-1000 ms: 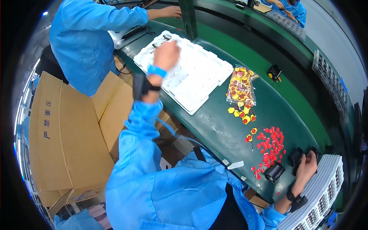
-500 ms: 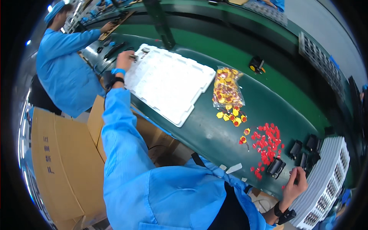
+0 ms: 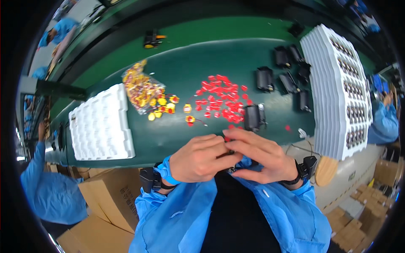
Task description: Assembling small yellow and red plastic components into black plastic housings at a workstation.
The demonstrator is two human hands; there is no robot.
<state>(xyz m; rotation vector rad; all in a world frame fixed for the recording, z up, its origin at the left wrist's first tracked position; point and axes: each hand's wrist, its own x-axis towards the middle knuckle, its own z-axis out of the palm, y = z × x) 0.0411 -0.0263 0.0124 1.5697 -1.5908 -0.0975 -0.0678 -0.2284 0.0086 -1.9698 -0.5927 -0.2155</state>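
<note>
My left hand [image 3: 200, 159] and my right hand [image 3: 263, 157] meet in front of my chest at the near edge of the table. Fingers of both close round a small dark object, mostly hidden between them. A speck of red shows by the right fingertips. Just beyond the right hand lies a black plastic housing [image 3: 253, 117]. Red flat pieces [image 3: 221, 99] are scattered loose beyond both hands. Two yellow round parts with red centres, one the wired yellow part [image 3: 190, 119], lie left of the red pieces.
A clear bag [image 3: 141, 86] of yellow parts spills over at left. Beside it is a white moulded tray [image 3: 101, 126]. More black housings [image 3: 265, 79] lie at right, next to stacked white trays [image 3: 314, 92]. Cardboard boxes [image 3: 114, 198] stand below left; another person [image 3: 52, 189] works at far left.
My left hand has come from the white tray to meet my right hand, which has left the table's right side. The view has turned to the right.
</note>
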